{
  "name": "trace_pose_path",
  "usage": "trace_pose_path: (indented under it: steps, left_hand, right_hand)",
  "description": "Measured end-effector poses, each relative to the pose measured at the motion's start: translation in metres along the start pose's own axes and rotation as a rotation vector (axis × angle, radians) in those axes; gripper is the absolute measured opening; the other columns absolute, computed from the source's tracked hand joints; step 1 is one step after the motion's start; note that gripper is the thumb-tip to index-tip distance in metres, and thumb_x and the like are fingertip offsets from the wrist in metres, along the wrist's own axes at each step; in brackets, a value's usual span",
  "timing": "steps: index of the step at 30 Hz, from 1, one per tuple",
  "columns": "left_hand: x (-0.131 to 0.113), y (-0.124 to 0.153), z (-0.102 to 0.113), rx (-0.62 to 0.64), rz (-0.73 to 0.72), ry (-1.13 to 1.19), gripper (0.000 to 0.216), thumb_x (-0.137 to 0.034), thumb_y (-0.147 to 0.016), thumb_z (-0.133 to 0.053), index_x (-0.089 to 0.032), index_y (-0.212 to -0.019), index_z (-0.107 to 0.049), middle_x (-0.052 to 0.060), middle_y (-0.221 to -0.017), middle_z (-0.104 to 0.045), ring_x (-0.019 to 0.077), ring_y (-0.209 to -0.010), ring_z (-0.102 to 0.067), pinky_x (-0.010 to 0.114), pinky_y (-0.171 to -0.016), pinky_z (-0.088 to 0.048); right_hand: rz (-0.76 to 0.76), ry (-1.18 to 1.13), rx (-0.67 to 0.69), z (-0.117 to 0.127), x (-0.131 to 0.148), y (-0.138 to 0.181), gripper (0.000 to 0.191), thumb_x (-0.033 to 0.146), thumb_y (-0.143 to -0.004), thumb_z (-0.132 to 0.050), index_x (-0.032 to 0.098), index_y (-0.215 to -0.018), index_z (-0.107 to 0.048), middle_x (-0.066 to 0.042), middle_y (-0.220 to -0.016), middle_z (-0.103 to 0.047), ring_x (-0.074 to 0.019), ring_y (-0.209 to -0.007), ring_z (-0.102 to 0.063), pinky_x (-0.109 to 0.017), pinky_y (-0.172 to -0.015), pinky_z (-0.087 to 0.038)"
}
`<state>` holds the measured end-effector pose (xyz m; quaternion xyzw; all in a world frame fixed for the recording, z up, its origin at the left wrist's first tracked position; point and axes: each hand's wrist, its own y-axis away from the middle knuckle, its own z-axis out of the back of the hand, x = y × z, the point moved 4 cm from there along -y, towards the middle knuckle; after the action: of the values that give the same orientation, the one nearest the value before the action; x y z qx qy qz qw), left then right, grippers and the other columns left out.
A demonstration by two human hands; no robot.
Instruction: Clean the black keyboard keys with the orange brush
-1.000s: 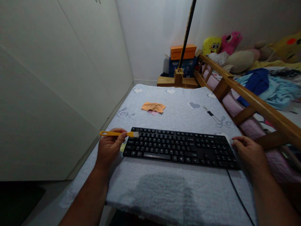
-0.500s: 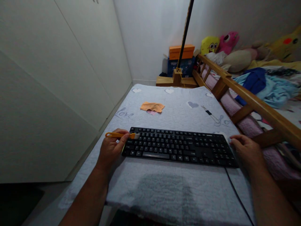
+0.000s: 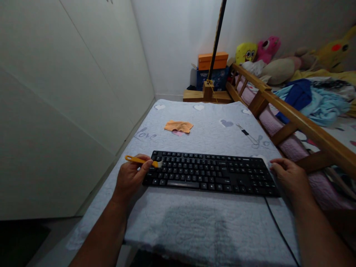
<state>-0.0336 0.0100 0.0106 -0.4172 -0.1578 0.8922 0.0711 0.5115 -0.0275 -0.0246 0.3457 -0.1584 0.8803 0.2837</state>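
A yellow-handled brush (image 3: pixel 136 159) with pale bristles is pinched between the thumb and fingers of my left hand (image 3: pixel 132 172). The bristles meet the keys at the left end of a black keyboard (image 3: pixel 194 170), which lies flat across the bed-like surface. My left hand is at the keyboard's left edge. By the upper right corner is my right hand (image 3: pixel 289 176), its fingers curled in and the thumb close to the forefinger. Whether it touches the keyboard or holds anything is hidden. A black cable (image 3: pixel 278 224) runs from the keyboard toward me.
Beyond the keyboard lie an orange cloth (image 3: pixel 178 126) and a thin tool with a black grip (image 3: pixel 245 132) on the grey quilted cover (image 3: pixel 155 215). A wooden rail (image 3: pixel 306 111) borders the right side. A white cabinet (image 3: pixel 69 111) stands left; a dark pole (image 3: pixel 217 40) rises at the back.
The brush tip has shifted slightly left and down over the keys, and its handle tilts more. My right hand keeps its place beside the keyboard. The whole view has moved a little.
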Motion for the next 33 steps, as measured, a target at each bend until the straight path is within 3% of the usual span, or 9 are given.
trace_pose_path:
  steps: [10,17,23,28,33]
  left_hand:
    - [0.003,0.005,0.001,-0.011,0.062,0.157,0.029,-0.042,-0.096,-0.057,-0.021,-0.077,-0.064,-0.003,-0.062,-0.059,0.0147,-0.058,-0.057,0.026,-0.057,-0.045]
    - [0.001,0.005,0.002,-0.136,0.032,0.177,0.024,-0.037,-0.096,-0.059,-0.02,-0.08,-0.065,-0.001,-0.07,-0.062,0.0152,-0.066,-0.059,0.026,-0.063,-0.047]
    - [-0.003,0.004,0.0,-0.045,-0.006,0.055,0.023,-0.038,-0.094,-0.059,-0.02,-0.083,-0.067,0.0,-0.069,-0.065,0.0161,-0.064,-0.062,0.027,-0.062,-0.047]
    - [-0.004,0.004,-0.001,0.04,0.001,0.095,0.027,-0.039,-0.095,-0.056,-0.02,-0.079,-0.066,-0.001,-0.064,-0.062,0.0157,-0.059,-0.059,0.027,-0.058,-0.046]
    - [-0.004,0.004,0.001,-0.043,0.055,0.23,0.028,-0.038,-0.095,-0.057,-0.02,-0.075,-0.064,-0.001,-0.063,-0.057,0.0151,-0.059,-0.055,0.026,-0.057,-0.046]
  right_hand:
    - [-0.013,0.01,0.001,0.001,0.001,-0.001,0.036,0.046,-0.066,-0.059,0.019,-0.087,-0.071,-0.008,-0.078,-0.072,-0.0264,-0.074,-0.066,-0.036,-0.068,-0.046]
    - [-0.013,0.005,0.011,0.0,-0.006,-0.002,0.037,0.046,-0.068,-0.059,0.019,-0.089,-0.072,-0.008,-0.08,-0.074,-0.0267,-0.074,-0.068,-0.036,-0.069,-0.047]
    - [-0.005,-0.007,0.005,-0.001,-0.008,-0.003,0.036,0.046,-0.068,-0.059,0.02,-0.089,-0.072,-0.007,-0.078,-0.073,-0.0262,-0.073,-0.068,-0.035,-0.067,-0.047]
    - [-0.016,-0.014,0.02,-0.002,-0.01,-0.003,0.036,0.044,-0.07,-0.06,0.019,-0.092,-0.072,-0.008,-0.081,-0.073,-0.0257,-0.074,-0.067,-0.035,-0.068,-0.047]
    - [-0.041,0.017,0.017,0.0,-0.002,0.0,0.037,0.044,-0.068,-0.06,0.018,-0.091,-0.073,-0.008,-0.079,-0.073,-0.0263,-0.072,-0.066,-0.036,-0.066,-0.046]
